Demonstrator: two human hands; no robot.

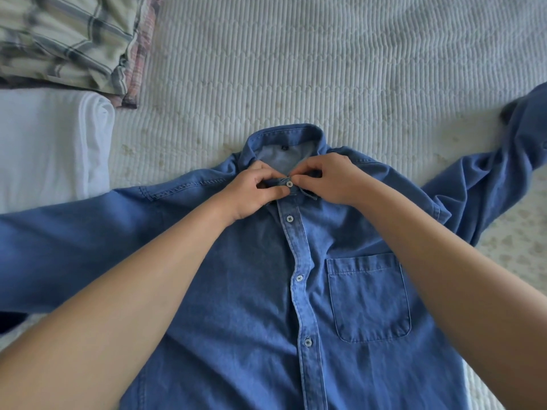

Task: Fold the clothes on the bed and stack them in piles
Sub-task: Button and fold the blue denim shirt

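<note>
So the top button is being pinched right at the collar: the left hand is curled tight on the collar band from one side, thumb pressed just beside the button, and the right hand is pinched narrow on the band from the other side, fingertips meeting the left ones. Whether the button is fully through its hole can't be told, it's too small.

Straight below the grip, the placket is seen buttoned, three more buttons showing in a line. The denim shirt is laid face up and flat on the bed, chest pocket down and to the right of the grip, sleeves spread out well to both sides, the right one rumpled.

Far up-left of the grip, a folded white garment is parked, with a plaid pile just beyond it, touching or overlapping it by the look of things.

Progress-wise: a couple of pieces look done and stacked, this shirt is only being prepped. Probably left: flipping, sleeves in, body folded, then onto a pile.
</note>
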